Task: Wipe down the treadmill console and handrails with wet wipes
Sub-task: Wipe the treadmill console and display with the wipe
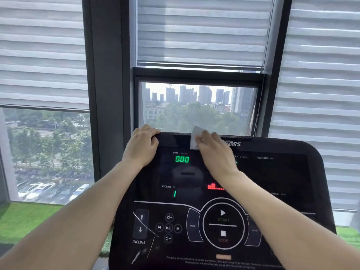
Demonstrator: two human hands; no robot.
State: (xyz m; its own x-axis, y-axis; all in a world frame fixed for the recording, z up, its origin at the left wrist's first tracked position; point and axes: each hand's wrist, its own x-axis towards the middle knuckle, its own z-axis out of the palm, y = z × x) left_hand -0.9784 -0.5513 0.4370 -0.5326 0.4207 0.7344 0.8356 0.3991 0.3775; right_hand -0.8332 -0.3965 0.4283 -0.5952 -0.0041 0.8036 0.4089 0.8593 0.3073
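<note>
The right hand (212, 147) pinches a limp, light wipe (195, 137) against the console's (272, 172) far edge. The left hand (143, 145) grips the far left corner. The wipe likely needs flat fingers to spread it.

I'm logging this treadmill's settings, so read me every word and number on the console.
All on the console:
"TIME", "0:00"
"INCLINE", "1"
"DISTANCE"
"RATE", start hidden by the right hand
"SPEED", faint
"START", "STOP"
"PROG"
"INCLINE" by the arrows
Brand: only "ess" shows
Bottom warning lines: too blurred.

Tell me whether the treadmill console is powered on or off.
On. The console shows a lit green 0:00 time readout, a green incline digit and red bars.
</note>
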